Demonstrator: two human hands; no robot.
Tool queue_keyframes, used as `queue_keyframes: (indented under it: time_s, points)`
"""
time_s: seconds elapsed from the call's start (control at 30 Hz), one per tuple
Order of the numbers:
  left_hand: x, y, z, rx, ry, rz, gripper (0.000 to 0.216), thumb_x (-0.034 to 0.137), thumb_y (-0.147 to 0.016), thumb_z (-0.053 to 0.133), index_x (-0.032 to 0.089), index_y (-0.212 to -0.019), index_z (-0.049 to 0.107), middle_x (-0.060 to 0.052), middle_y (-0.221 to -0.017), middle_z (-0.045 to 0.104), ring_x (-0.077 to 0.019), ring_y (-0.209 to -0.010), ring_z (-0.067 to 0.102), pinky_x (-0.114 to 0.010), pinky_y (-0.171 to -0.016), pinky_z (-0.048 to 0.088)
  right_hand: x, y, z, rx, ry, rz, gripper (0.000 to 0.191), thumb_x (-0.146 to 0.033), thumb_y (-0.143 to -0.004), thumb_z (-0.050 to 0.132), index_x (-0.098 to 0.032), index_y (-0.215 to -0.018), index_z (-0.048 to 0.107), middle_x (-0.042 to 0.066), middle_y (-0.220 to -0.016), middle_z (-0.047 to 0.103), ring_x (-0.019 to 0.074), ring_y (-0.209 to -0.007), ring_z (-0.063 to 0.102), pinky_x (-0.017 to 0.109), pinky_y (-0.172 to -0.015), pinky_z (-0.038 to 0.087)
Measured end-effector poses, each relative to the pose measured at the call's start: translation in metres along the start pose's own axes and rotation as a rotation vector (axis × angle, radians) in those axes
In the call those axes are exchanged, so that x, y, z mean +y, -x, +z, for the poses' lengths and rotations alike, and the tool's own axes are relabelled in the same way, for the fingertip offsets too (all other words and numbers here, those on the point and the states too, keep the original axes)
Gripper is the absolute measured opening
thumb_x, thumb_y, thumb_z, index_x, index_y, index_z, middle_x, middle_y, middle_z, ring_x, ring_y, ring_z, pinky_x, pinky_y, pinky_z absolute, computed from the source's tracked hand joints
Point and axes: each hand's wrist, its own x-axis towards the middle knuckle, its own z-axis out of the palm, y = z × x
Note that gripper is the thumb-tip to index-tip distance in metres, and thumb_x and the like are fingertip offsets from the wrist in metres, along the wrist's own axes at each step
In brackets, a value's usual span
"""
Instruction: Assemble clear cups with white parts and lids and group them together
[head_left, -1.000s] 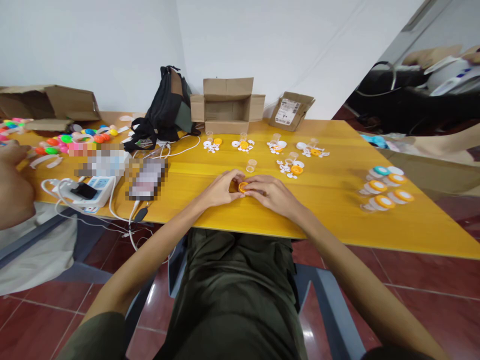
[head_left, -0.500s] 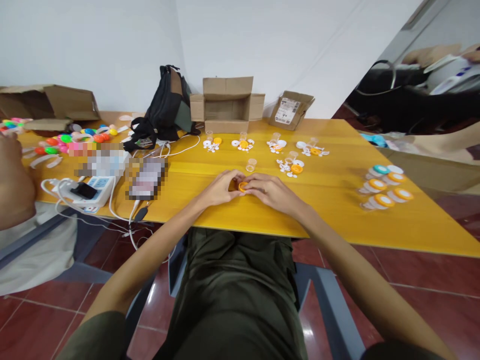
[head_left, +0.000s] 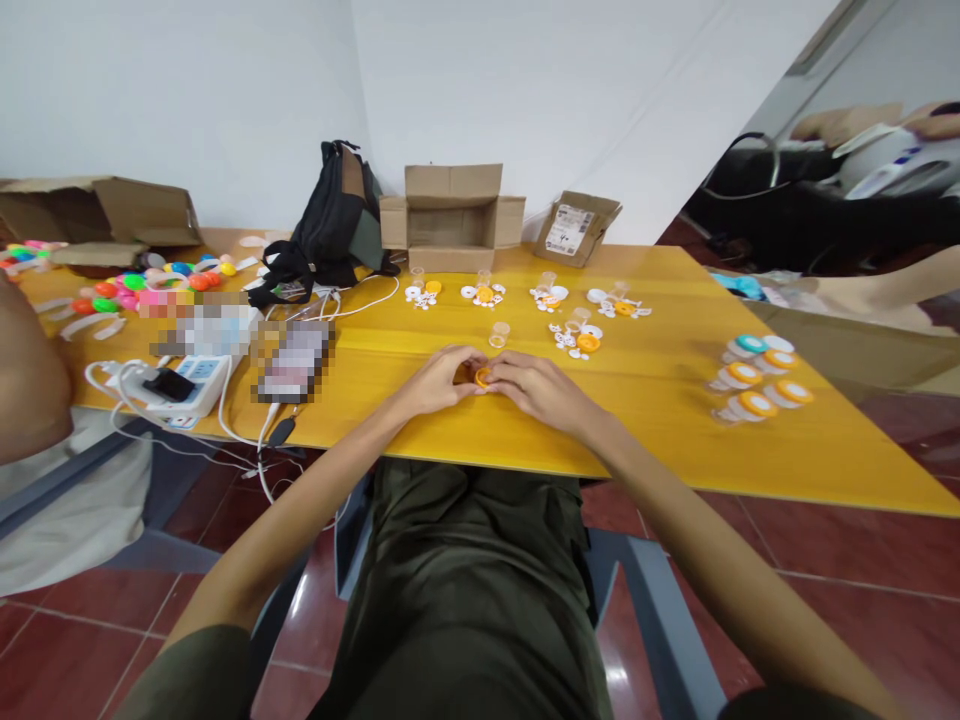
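Steadying orange cap (head_left: 484, 378): left hand (head_left: 442, 381) and right hand (head_left: 536, 386) grip it between their fingers near the bench's (head_left: 637, 400) front edge, seemingly for control.
Clear cup (head_left: 499, 335): just beyond, within reach.
Loose parts (head_left: 589, 344): in separate clusters, probably to avoid mixing.

The person's dark olive shirt (head_left: 465, 640) has 2 short sleeves (head_left: 199, 665).

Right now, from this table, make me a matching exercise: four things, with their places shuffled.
1. Orange round piece
2. Black backpack
3. Labelled box
4. Teal-topped container

A. Just right of the open carton
B. In the fingers of the left hand and right hand
C. Clustered toward the table's right end
D. Just left of the open carton

Pairs: 1-B, 2-D, 3-A, 4-C
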Motion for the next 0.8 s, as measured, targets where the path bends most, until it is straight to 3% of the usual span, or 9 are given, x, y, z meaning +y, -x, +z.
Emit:
queue_keyframes:
  time_s: [0.3, 0.53, 0.8]
  points:
    - [-0.0001, -0.0008, -0.0013, -0.017, -0.049, 0.016, 0.019, 0.023, -0.082, 0.078, 0.020, -0.100, 0.071, -0.005, -0.100, 0.076, -0.0224, -0.099, 0.068, -0.039, -0.095, 0.052, 0.0011, -0.0004, -0.0027, -0.030, 0.029, 0.016, 0.026, -0.023, -0.100, 0.051, -0.026, -0.109, 0.076, 0.009, -0.110, 0.075, 0.0255, -0.096, 0.071, 0.036, -0.083, 0.054]
    - [-0.0032, -0.0002, 0.0000, -0.006, -0.082, 0.024, 0.019, 0.026, -0.084, 0.077, 0.022, -0.102, 0.071, -0.005, -0.102, 0.074, -0.0222, -0.097, 0.068, -0.037, -0.092, 0.053, -0.0040, -0.0011, 0.0031, -0.022, 0.105, 0.050, 0.027, -0.015, -0.095, 0.053, -0.026, -0.098, 0.078, 0.009, -0.106, 0.075, 0.0239, -0.089, 0.071, 0.034, -0.080, 0.053]
    - [-0.0052, -0.0007, -0.0019, 0.007, -0.187, 0.019, 0.017, 0.038, -0.090, 0.072, 0.021, -0.085, 0.072, -0.003, -0.085, 0.067, -0.0212, -0.090, 0.064, -0.035, -0.087, 0.050, 0.0015, -0.0021, 0.0025, 0.059, -0.217, 0.114, 0.021, -0.020, -0.095, 0.056, -0.026, -0.096, 0.077, 0.006, -0.104, 0.080, 0.0246, -0.094, 0.074, 0.038, -0.087, 0.057]
